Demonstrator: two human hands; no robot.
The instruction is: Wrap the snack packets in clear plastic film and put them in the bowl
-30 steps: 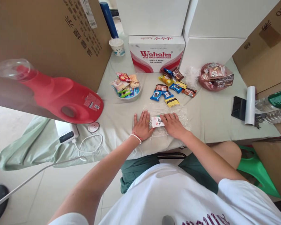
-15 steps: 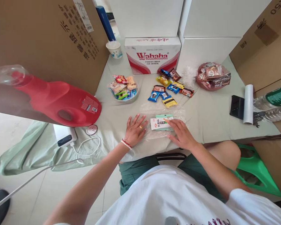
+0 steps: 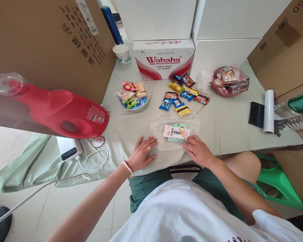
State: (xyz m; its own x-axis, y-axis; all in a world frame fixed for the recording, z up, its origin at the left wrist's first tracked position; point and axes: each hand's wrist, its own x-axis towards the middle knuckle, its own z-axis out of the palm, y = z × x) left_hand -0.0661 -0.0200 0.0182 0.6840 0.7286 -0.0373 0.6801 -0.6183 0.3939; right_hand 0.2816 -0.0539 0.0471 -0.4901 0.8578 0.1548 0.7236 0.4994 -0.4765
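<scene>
A white snack packet (image 3: 176, 131) lies over a green packet (image 3: 178, 139) on a clear plastic sheet (image 3: 158, 129) at the table's front. My left hand (image 3: 142, 153) rests palm down with fingers spread, its fingertips by the sheet's left edge. At the sheet's lower right edge is my right hand (image 3: 198, 150), fingers bent and drawn together beside the white packet's right end; whether they pinch the film is too small to tell. Beyond the sheet lie several small wrapped snacks (image 3: 178, 102).
A round clear tub (image 3: 138, 108) of snacks stands left of the pile, a red bag (image 3: 229, 81) of snacks right of it. A large red bottle (image 3: 65, 111) is at left. The Wahaha box (image 3: 164, 60), a paper cup (image 3: 122, 53), a plastic roll (image 3: 268, 111) and bottles (image 3: 299, 104) border the table.
Both hands have moved toward the table's front edge. My right hand has come off the white packet, whose right end now shows, and its fingers have drawn together.
</scene>
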